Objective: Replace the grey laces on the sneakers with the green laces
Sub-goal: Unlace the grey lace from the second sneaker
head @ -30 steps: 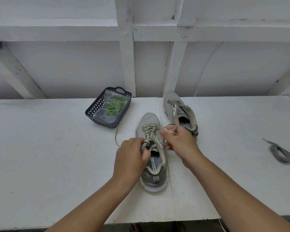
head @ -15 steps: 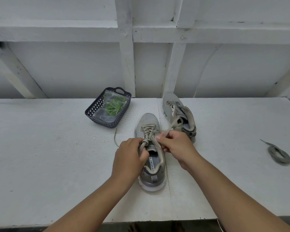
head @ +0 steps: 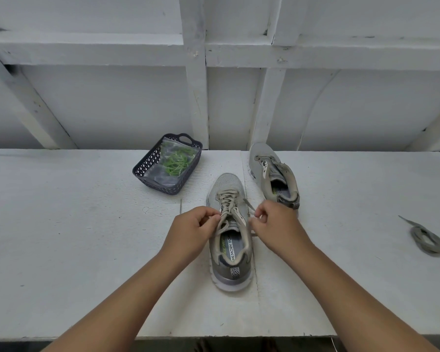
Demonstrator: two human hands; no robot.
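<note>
A grey sneaker (head: 229,252) stands in the middle of the white table, toe away from me, with its grey lace (head: 228,201) threaded through the eyelets. My left hand (head: 192,231) pinches the lace at the sneaker's left eyelet row. My right hand (head: 274,226) pinches the other lace end on the right side. A second grey sneaker (head: 272,174) without a lace stands behind and to the right. The green laces (head: 177,162) lie in a clear bag inside a dark basket (head: 148,171) at the back left.
A loose grey lace (head: 427,238) lies coiled on the table (head: 74,237) at the far right. A white wall with beams rises directly behind the table. The table's front edge runs just below my forearms.
My hands have drawn apart to either side of the near sneaker, each with a lace end. My right hand has come off the shoe's top. The insole is now uncovered.
</note>
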